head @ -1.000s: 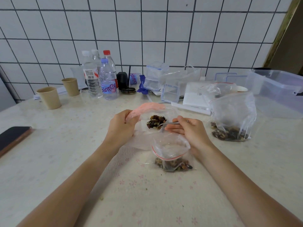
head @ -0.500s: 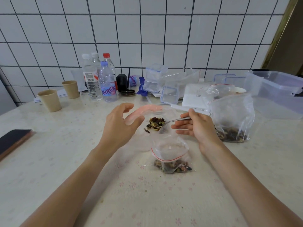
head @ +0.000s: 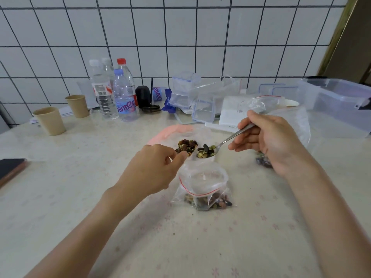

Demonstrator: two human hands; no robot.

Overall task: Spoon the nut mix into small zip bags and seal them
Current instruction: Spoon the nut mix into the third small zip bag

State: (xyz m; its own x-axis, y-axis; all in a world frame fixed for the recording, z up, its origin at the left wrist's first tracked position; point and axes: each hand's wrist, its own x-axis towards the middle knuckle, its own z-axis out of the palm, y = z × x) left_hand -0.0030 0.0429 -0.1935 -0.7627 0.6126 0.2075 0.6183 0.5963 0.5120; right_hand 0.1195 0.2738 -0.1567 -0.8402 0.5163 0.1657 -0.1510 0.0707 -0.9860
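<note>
The counter (head: pixel 80 197) is cream, sprinkled with faint pink flowers, under a wall of white tiles (head: pixel 180 27) with dark grout. The small zip bag (head: pixel 202 189) is clear with a red seal line over brown and green nut mix (head: pixel 208 202). Two paper cups (head: pixel 50 121) are tan, and one water bottle (head: pixel 122 77) has a red cap.

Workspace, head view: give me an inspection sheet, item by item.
Surface: pale flower-print table.
Job's things: loaded spoon above the open small zip bag, which is partly filled; nut mix in a large bag with a pink strip; another bag behind.
Clutter: water bottles, paper cups, clear boxes, phone.
Grips: left hand curled, hold unclear; right hand holds the spoon.
Cables: nothing seen.
Surroundings: white tiled wall.
</note>
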